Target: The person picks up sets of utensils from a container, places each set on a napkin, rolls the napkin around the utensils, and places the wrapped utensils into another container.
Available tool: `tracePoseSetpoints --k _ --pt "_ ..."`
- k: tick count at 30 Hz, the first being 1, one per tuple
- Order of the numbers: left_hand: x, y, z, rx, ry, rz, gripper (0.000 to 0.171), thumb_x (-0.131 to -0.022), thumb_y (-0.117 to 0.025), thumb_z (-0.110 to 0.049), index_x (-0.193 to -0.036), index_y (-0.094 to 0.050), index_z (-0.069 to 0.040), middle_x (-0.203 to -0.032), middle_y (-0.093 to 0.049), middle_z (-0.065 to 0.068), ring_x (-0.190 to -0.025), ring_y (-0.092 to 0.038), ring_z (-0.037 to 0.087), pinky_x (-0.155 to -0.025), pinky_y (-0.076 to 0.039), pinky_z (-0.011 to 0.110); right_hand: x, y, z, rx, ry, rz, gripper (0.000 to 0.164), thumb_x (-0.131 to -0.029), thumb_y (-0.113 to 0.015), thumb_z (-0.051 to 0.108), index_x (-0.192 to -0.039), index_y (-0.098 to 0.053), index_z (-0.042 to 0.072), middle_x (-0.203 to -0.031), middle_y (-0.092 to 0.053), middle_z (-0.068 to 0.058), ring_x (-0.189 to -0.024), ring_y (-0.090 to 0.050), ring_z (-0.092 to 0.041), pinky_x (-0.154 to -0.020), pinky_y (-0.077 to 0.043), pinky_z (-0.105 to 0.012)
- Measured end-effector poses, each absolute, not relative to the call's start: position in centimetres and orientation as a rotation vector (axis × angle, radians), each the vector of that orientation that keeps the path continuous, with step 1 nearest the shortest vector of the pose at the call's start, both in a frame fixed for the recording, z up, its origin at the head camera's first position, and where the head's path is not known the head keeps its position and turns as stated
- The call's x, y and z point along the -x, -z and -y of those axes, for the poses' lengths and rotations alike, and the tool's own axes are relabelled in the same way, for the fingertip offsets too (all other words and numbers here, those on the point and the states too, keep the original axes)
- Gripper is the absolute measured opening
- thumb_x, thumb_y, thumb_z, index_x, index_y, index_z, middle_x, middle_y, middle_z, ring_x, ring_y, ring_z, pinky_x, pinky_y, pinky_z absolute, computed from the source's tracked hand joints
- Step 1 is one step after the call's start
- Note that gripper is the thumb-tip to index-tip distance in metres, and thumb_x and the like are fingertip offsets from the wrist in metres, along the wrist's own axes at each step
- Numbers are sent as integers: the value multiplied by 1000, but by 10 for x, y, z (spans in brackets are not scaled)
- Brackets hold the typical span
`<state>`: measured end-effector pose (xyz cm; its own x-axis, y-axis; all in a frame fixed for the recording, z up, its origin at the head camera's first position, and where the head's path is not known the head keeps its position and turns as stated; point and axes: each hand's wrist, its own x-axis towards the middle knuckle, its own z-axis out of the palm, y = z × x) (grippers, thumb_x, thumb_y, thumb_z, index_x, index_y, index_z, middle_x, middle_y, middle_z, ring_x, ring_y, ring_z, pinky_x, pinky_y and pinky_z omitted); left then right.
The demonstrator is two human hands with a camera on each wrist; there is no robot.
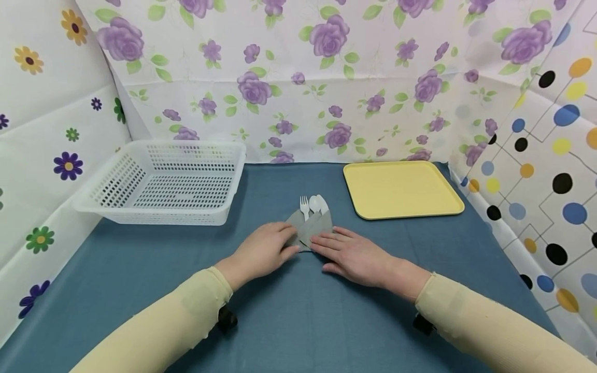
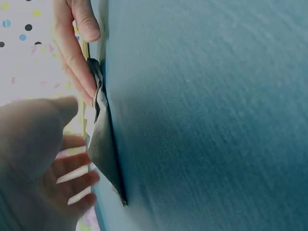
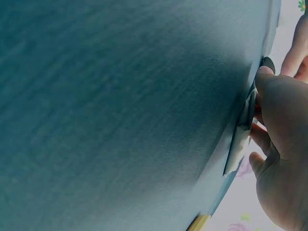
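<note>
A grey cloth napkin [image 1: 319, 224] lies on the table, its sides folded across each other. The heads of a white fork [image 1: 304, 205], a white spoon [image 1: 314, 203] and a white knife [image 1: 322, 204] stick out of its far end; their handles are hidden in the folds. My left hand [image 1: 264, 250] is at the napkin's left edge, fingers loosely bent and spread; the left wrist view shows them beside the grey cloth [image 2: 104, 144]. My right hand [image 1: 356, 257] rests its extended fingers on the napkin's right side. In the right wrist view, its thumb is near the cloth.
At the back left stands a white plastic basket [image 1: 224, 207] with slotted walls. A yellow tray [image 1: 403, 189] lies at the back right. Blue cloth [image 1: 298, 316] covers the table, and patterned sheets [image 1: 289, 62] hang behind and on both sides.
</note>
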<state>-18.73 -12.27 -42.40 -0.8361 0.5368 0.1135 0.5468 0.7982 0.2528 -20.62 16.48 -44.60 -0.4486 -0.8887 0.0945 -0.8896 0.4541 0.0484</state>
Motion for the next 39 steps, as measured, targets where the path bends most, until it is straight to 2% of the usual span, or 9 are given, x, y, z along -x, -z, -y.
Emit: tracePoseSetpoints --k 5,10,20,32,39 --pt "190 424 126 580 426 2957 51 -112 -69 -37 -147 -67 0 -139 -68 20 -127 -65 41 -108 -55 58 205 443 -162 -1578 -4 2592 59 -115 -62 44 -163 -55 10 -168 -52 -8 -155 -49 -27 -133 -31 -53" --pt "189 427 128 444 353 2991 54 -111 -70 -44 -141 -68 0 -132 -68 23 -119 -64 42 -102 -55 58 205 442 -162 -1580 2 2598 59 -115 -61 44 -163 -55 9 -168 -52 -8 -155 -49 -27 -133 -31 -53" --pt "191 435 126 334 237 3067 62 -108 -68 -57 -134 -71 -2 -132 -65 22 -120 -61 42 -99 -51 58 205 442 -163 -1586 5 2609 61 -115 -62 44 -164 -54 9 -169 -51 -8 -156 -48 -28 -133 -30 -53" --pt "196 436 125 290 221 3105 64 -101 -77 -59 -127 -69 0 -118 -65 19 -111 -60 40 -95 -51 56 207 445 -163 -1598 -1 2601 62 -115 -61 44 -165 -53 9 -170 -50 -8 -156 -47 -27 -132 -32 -53" --pt "200 432 122 267 224 3140 68 -99 -79 -60 -127 -69 1 -115 -71 20 -111 -66 43 -96 -52 58 206 445 -164 -1592 12 2604 63 -115 -61 45 -166 -51 9 -170 -49 -8 -157 -47 -27 -132 -32 -53"
